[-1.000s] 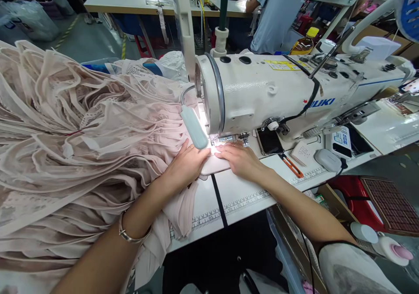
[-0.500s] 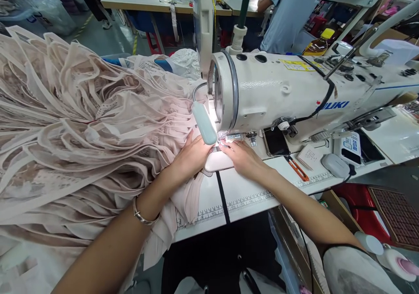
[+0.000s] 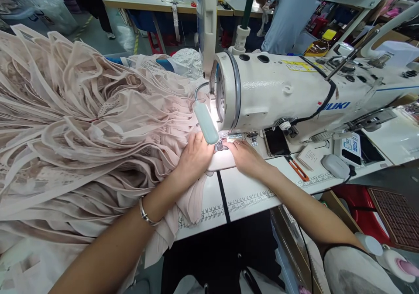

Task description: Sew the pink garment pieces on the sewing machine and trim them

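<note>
At the needle area of a white sewing machine [image 3: 265,91], my two hands come close together from either side. My left hand [image 3: 195,156] is closed at the edge of the pale pink fabric pile [image 3: 131,150], its fingers bent and bunched on the cloth. A pale green lamp head [image 3: 206,122] hides some of its fingertips. My right hand [image 3: 247,156] is closed, thumb and fingertips together beside the metal presser foot [image 3: 221,145]. Whatever lies between those fingertips is too small to make out.
Right of my hands lie a phone [image 3: 276,141], an orange cutter [image 3: 297,169], paper slips [image 3: 309,157] and a grey case [image 3: 335,166]. A printed ruler [image 3: 252,201] runs along the table's front edge. Across the aisle, a person in light blue [image 3: 290,14] stands by another table.
My left hand's fingers have drawn in from a more spread pose, and its wrist sits slightly more to the right. My right fingertips have shifted slightly right, leaving the presser foot more exposed.
</note>
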Tool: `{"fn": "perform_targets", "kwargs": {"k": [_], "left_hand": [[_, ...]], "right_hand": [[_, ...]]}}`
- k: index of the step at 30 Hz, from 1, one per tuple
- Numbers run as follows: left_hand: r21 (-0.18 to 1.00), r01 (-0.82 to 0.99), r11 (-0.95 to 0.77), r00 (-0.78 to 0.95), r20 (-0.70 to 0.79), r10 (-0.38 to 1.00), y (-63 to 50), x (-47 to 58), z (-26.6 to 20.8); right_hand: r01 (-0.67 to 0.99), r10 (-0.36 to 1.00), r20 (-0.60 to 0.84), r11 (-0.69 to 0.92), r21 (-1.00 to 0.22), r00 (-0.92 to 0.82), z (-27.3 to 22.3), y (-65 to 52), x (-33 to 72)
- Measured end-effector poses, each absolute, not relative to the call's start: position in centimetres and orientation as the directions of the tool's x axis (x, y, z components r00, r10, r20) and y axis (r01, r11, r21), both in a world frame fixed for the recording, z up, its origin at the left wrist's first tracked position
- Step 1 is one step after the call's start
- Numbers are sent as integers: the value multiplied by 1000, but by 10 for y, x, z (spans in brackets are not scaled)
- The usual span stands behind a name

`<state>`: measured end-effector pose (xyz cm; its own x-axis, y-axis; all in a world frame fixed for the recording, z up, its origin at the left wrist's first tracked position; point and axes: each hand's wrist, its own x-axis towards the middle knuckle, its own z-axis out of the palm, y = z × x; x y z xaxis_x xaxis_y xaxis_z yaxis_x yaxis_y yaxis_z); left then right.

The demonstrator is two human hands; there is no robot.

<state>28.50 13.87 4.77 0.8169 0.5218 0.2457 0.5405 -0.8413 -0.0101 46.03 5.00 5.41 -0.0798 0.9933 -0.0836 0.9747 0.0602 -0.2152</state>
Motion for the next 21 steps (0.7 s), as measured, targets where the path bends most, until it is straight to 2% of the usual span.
{"fn": "perform_targets", "kwargs": {"k": [3, 5, 8, 12, 17, 21], "left_hand": [[-99, 444, -891, 876, 259, 408, 134, 286, 44], [-95, 440, -893, 871, 290, 398, 133, 286, 44], [35, 504, -863, 813, 319, 487, 136, 289, 44], [233, 519, -823, 794, 227, 564, 143, 290, 45], [285, 501, -817, 810, 180, 559, 145, 289, 45], [280, 500, -820, 812, 180, 556, 145, 289, 45]], "right_hand": [[982, 994, -110, -40, -185, 20, 55, 54, 458], [982, 988, -129, -102, -159, 81, 57, 56, 458], [979, 984, -160, -112, -173, 84, 58, 57, 460], [982, 996, -87, -24, -185, 8, 58, 53, 461], [995, 998, -54, -33, -99, 28, 57, 49, 455], [991, 997, -81, 8, -133, -19, 58, 46, 458]]}}
